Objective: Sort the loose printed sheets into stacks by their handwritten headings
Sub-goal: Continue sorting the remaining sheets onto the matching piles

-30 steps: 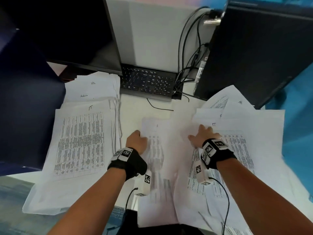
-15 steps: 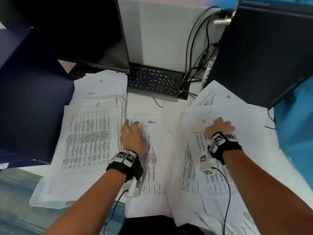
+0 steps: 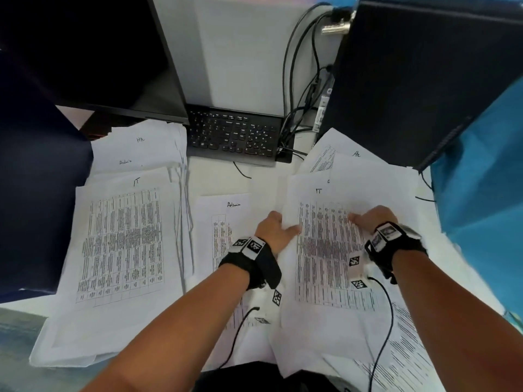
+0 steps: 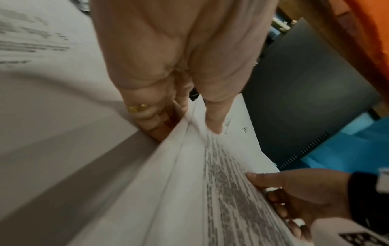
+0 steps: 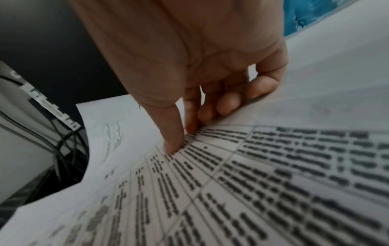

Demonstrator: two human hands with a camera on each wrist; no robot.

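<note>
A printed sheet headed IT point(image 3: 325, 250) tops the loose pile point(image 3: 396, 349) on the right. My left hand point(image 3: 274, 230) pinches its left edge, thumb point(image 4: 212, 119) on top and the other fingers underneath. My right hand point(image 3: 368, 219) holds its right side; thumb and forefinger tips point(image 5: 174, 143) meet on the print and the other fingers curl at the margin. A sheet headed Admin point(image 3: 223, 216) lies alone in the middle. On the left lie an IT stack point(image 3: 121, 244), an Admin stack point(image 3: 126, 162) and an HR stack point(image 3: 140, 140).
A black keyboard point(image 3: 235, 134) sits behind the sheets, with cables point(image 3: 300, 108) to its right. A dark monitor point(image 3: 99, 52) stands at the back left and a computer tower point(image 3: 424, 80) at the back right. A blue cloth point(image 3: 481, 193) borders the right side.
My left hand left the Admin sheet in the middle and moved right to the IT sheet's left edge. My right hand slid down from the heading onto the print.
</note>
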